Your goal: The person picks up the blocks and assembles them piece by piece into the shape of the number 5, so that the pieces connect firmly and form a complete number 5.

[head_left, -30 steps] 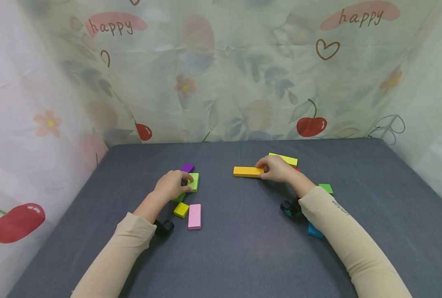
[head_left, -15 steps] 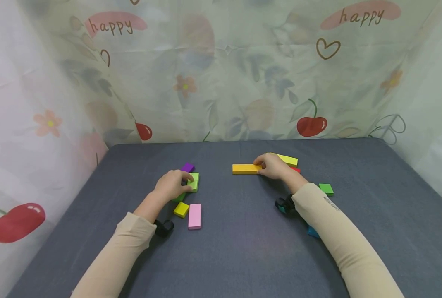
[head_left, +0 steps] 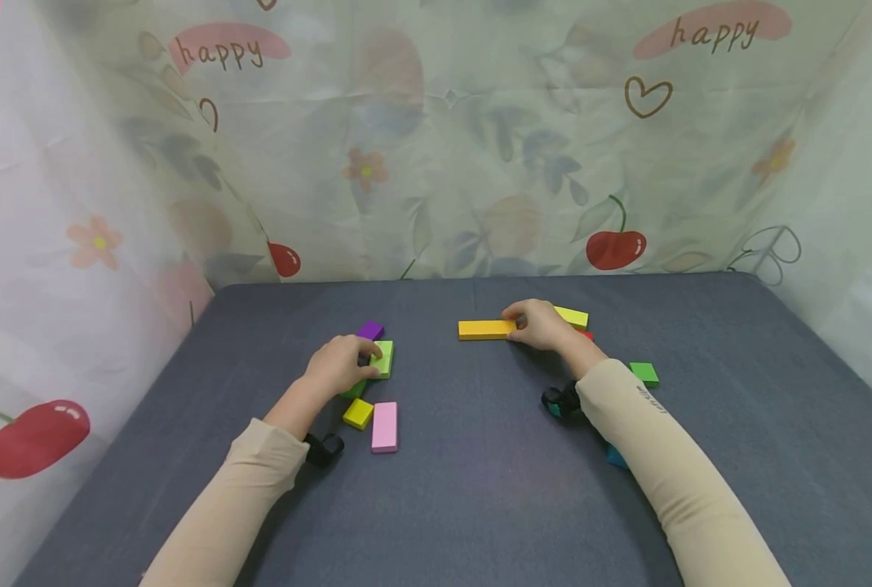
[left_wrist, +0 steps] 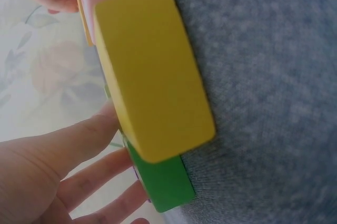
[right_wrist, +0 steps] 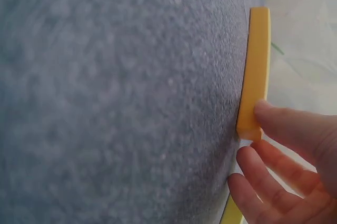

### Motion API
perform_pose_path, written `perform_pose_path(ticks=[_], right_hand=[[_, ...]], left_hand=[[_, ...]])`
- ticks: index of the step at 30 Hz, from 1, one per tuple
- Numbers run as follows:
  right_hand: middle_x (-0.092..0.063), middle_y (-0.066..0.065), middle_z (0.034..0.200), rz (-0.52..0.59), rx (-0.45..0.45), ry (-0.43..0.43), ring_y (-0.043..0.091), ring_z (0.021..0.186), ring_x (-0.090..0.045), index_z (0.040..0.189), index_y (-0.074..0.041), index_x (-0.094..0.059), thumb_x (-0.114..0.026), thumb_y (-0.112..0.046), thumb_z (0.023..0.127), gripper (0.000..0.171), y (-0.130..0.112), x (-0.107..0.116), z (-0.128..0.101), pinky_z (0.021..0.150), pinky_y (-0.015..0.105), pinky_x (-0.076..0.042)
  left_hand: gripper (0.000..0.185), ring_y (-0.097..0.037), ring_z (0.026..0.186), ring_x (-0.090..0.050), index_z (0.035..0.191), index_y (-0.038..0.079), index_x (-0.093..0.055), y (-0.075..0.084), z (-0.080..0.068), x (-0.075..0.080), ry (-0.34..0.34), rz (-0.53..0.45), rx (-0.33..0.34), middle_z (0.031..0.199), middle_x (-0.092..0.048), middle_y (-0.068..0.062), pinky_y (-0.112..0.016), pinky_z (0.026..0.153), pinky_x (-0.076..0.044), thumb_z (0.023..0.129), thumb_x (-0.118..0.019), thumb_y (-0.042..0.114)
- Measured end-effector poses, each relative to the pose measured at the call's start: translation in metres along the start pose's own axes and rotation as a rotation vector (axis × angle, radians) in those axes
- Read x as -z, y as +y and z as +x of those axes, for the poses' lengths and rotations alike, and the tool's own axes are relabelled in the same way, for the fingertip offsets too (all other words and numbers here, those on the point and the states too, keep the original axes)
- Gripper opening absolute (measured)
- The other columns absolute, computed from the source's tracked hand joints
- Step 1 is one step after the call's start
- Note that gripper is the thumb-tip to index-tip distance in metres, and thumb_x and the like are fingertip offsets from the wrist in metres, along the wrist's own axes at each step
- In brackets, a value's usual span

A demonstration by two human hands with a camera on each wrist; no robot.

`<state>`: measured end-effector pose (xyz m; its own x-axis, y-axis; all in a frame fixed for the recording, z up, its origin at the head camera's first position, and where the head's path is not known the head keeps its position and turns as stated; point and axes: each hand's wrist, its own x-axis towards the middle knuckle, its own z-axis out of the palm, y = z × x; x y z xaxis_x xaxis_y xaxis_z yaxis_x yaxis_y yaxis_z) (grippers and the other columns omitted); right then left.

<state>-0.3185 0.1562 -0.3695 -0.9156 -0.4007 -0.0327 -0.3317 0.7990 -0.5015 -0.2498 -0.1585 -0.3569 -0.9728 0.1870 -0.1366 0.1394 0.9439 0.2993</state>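
Observation:
My left hand rests at a light green block, thumb and fingers at its two edges. Beside that hand lie a purple block, a dark green block, a yellow block and a pink block. The left wrist view has the yellow block large in front, partly hiding the thumb's tip. My right hand pinches the right end of a long orange block, which lies crosswise near the back of the table. In the right wrist view, the thumb sits on the orange block.
Behind the right hand lies a long yellow block, with a red block mostly hidden by the wrist. A green block and a partly covered blue block lie by the right sleeve. A patterned curtain hangs behind the grey table.
My right hand has slid the orange block a little farther back and slightly left, levelling it. The left hand and the blocks around it stay put.

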Motion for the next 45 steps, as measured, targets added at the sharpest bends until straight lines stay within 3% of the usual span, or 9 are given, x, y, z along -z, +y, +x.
perform_pose_path(ticks=[11, 21, 30, 39, 45], right_hand=[[-0.062, 0.021, 0.119, -0.016, -0.029, 0.006, 0.032, 0.103, -0.06, 0.119, 0.002, -0.061, -0.064, -0.013, 0.088, 0.035, 0.004, 0.003, -0.002, 0.088, 0.042, -0.05], [-0.062, 0.022, 0.118, -0.006, -0.048, 0.02, 0.032, 0.103, -0.06, 0.118, 0.002, -0.062, -0.064, -0.01, 0.087, 0.033, 0.002, 0.002, -0.001, 0.086, 0.041, -0.051], [-0.063, 0.021, 0.116, -0.007, -0.048, 0.022, 0.033, 0.104, -0.059, 0.117, 0.002, -0.062, -0.064, -0.009, 0.087, 0.032, 0.002, 0.002, 0.0, 0.088, 0.042, -0.049], [-0.063, 0.022, 0.116, -0.005, -0.039, 0.024, 0.033, 0.104, -0.059, 0.117, 0.003, -0.062, -0.064, -0.009, 0.087, 0.032, 0.004, 0.002, -0.001, 0.089, 0.043, -0.049], [-0.063, 0.021, 0.116, -0.001, -0.046, 0.023, 0.033, 0.105, -0.059, 0.117, 0.002, -0.062, -0.064, -0.009, 0.087, 0.033, 0.004, 0.002, 0.0, 0.09, 0.043, -0.048]], left_hand=[[0.035, -0.027, 0.109, -0.056, 0.119, 0.016, -0.064, 0.001, 0.001, -0.001, -0.01, 0.002, 0.002, 0.121, -0.062, -0.01, -0.046, 0.093, -0.046, 0.085, -0.068, 0.026], [0.048, -0.024, 0.096, -0.058, 0.121, 0.012, -0.06, 0.005, 0.006, 0.002, -0.027, 0.063, -0.014, 0.117, -0.064, -0.011, -0.043, 0.084, -0.049, 0.083, -0.069, 0.038], [0.051, -0.029, 0.1, -0.061, 0.122, 0.011, -0.06, 0.015, 0.006, 0.0, 0.023, 0.108, 0.023, 0.121, -0.063, -0.013, -0.046, 0.082, -0.049, 0.081, -0.07, 0.039], [0.042, -0.027, 0.098, -0.061, 0.118, 0.011, -0.065, 0.014, 0.008, -0.001, 0.059, 0.075, 0.064, 0.116, -0.066, -0.011, -0.044, 0.082, -0.05, 0.083, -0.069, 0.032], [0.038, -0.025, 0.094, -0.062, 0.116, 0.01, -0.066, 0.015, 0.008, 0.0, 0.084, 0.027, 0.048, 0.111, -0.067, -0.011, -0.043, 0.081, -0.05, 0.083, -0.068, 0.028]])
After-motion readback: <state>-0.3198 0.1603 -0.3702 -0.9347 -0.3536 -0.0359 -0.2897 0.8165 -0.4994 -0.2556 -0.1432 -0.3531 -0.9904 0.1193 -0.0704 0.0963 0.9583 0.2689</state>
